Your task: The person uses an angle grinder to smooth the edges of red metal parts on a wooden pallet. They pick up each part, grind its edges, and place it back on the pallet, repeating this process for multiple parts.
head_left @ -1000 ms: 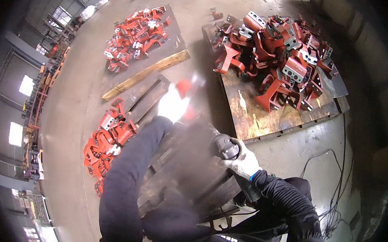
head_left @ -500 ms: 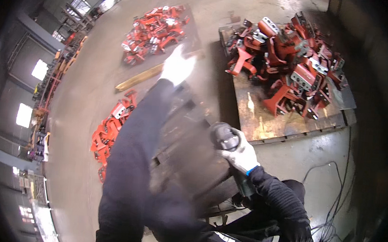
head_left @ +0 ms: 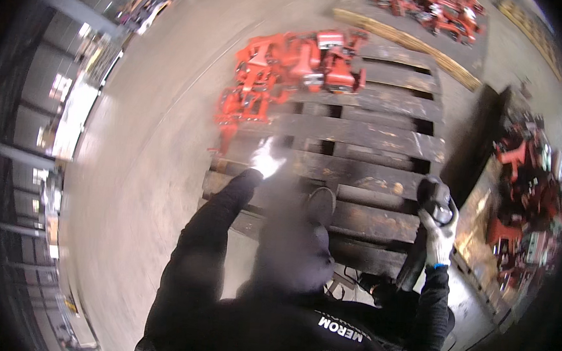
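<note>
My right hand (head_left: 438,233), in a white glove with a blue cuff, is closed around a dark handheld power tool (head_left: 435,194) with a rounded black head. It hangs over the right edge of a dark wooden pallet (head_left: 368,142). My left hand (head_left: 267,161), also gloved, is overexposed and smeared. Its fingers look apart, and I see nothing held in it. It hovers over the pallet's left part, just nearer than a group of red metal brackets (head_left: 302,63) laid along the far left side.
Another heap of red brackets (head_left: 527,193) lies on a wooden platform (head_left: 475,244) at right. More brackets (head_left: 435,13) sit at the far right behind a wooden beam (head_left: 401,34). A shoe (head_left: 321,206) is at the pallet's near part. Concrete floor (head_left: 145,166) extends leftward.
My view has swung left, so the pallet is now central and the bracket heap sits farther right. My left arm has drawn back from far out. My right hand still holds the tool.
</note>
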`<state>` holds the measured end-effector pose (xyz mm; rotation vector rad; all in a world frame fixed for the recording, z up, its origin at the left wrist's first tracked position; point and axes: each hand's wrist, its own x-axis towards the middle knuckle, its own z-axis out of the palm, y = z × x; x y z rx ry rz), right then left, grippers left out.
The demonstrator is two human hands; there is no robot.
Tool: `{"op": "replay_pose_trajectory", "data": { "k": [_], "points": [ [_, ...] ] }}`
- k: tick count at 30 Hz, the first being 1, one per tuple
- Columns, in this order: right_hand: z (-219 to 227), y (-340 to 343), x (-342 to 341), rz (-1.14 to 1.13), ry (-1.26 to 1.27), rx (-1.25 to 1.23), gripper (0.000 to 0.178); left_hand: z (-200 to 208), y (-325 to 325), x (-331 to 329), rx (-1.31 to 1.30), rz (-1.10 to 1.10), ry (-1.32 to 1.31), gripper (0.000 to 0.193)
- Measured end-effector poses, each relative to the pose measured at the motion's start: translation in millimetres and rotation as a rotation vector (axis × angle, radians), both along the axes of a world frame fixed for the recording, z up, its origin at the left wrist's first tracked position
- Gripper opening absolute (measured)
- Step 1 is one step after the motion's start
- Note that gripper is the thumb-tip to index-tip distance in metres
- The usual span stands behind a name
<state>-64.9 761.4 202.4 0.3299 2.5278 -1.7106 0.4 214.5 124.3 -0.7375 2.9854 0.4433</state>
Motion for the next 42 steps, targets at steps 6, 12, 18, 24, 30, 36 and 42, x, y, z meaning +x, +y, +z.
{"op": "replay_pose_trajectory", "data": {
  "k": [6,12,18,24,30,36,42],
  "points": [
    [-9.9,-26.3,-10.3,0.048,-0.106,-0.073,0.083,-53.7,-10.2,-8.1,0.293,0.185,0.057,0.076],
    [-58.8,-39.0,-23.4,0.004,-0.197,-0.197,0.083,-164.8,-41.5,-109.7,0.308,0.158,0.441,0.079],
    [-42.2,-70.4,-38.6,-0.077,-0.277,-0.236,0.08,-110.9,-17.0,-240.6,0.335,0.337,0.446,0.074],
    [-31.3,-91.2,-56.3,-0.15,-0.346,-0.236,0.085,-73.7,-86.7,-331.1,0.101,0.296,0.476,0.057],
    [-57.5,-76.4,-61.0,-0.135,-0.311,-0.21,0.086,-63.2,-134.5,-422.0,0.091,0.294,-0.118,0.067],
    [-61.0,-75.2,-62.9,-0.188,-0.321,-0.222,0.088,-76.6,-145.1,-455.9,0.558,0.093,-0.128,0.053],
    [-44.2,-83.5,-62.1,-0.142,-0.346,-0.161,0.09,-95.8,-153.5,-464.1,0.341,0.271,0.016,0.06]
  ]
}}
